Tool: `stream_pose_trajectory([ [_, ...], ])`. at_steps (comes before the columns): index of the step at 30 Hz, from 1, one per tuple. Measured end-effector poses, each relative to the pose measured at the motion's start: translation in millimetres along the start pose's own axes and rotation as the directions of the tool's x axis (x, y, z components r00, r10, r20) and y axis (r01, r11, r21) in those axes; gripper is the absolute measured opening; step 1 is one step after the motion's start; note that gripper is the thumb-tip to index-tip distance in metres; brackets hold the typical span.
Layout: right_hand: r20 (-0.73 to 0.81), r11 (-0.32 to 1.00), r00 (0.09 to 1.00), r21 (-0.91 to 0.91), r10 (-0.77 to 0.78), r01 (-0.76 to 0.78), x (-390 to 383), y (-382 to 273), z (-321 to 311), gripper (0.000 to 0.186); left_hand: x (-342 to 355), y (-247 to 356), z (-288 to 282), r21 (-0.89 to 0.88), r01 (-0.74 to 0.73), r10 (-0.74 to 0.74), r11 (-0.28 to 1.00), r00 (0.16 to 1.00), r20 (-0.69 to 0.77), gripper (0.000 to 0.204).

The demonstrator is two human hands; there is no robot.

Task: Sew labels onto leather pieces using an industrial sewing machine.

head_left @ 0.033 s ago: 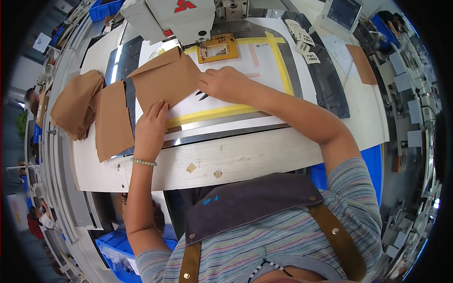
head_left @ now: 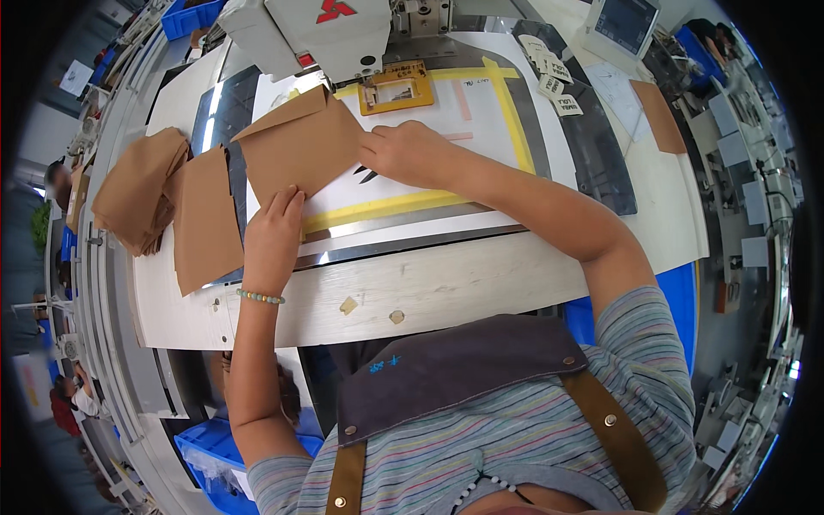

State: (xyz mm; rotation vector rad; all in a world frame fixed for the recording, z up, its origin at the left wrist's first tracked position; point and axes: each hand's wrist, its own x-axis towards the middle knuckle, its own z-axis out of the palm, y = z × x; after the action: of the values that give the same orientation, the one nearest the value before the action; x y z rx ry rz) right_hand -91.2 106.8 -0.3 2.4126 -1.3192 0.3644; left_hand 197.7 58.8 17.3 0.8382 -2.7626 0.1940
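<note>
A flat brown panel (head_left: 300,150) with a folded strip along its upper edge lies tilted over the white work sheet in front of the sewing machine head (head_left: 330,39). My left hand (head_left: 276,219) is closed on its lower edge, fingertips on top and thumb out of sight. At the panel's right corner, my right hand (head_left: 408,153) pinches the edge. Whether the panel is cloth, leather or paper, I cannot tell. A yellow frame (head_left: 396,93) sits just beyond my right hand, under the machine. Yellow tape (head_left: 386,206) borders the white sheet.
To the left lie another brown panel (head_left: 208,227) and a pile of brown pieces (head_left: 139,193). Several small white labels (head_left: 549,73) rest on a dark plate at the right, near another brown piece (head_left: 658,118) and a screen (head_left: 622,27). A blue bin (head_left: 219,463) stands below the table.
</note>
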Motion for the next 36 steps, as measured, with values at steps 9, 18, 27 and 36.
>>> stream_pose_trajectory([
  [9,-0.283,0.989,0.956,-0.099,0.078,-0.11,-1,8,-13,0.015,24,-14,25,0.063,-0.022,0.037,0.998,0.967,-0.251,0.017],
  [18,-0.239,0.997,0.969,-0.021,0.068,-0.075,3,11,2,0.015,29,-16,17,0.076,0.128,-0.095,0.989,0.934,-0.345,0.017],
  [27,0.049,0.973,0.988,0.175,0.146,-0.153,-7,-6,5,0.039,55,-1,-32,-0.582,0.041,0.034,0.812,0.992,0.119,0.024],
  [36,-0.026,0.965,0.989,0.222,0.148,-0.138,1,-7,12,0.043,143,-94,72,-0.182,-0.062,0.042,0.981,0.993,-0.114,0.055],
])
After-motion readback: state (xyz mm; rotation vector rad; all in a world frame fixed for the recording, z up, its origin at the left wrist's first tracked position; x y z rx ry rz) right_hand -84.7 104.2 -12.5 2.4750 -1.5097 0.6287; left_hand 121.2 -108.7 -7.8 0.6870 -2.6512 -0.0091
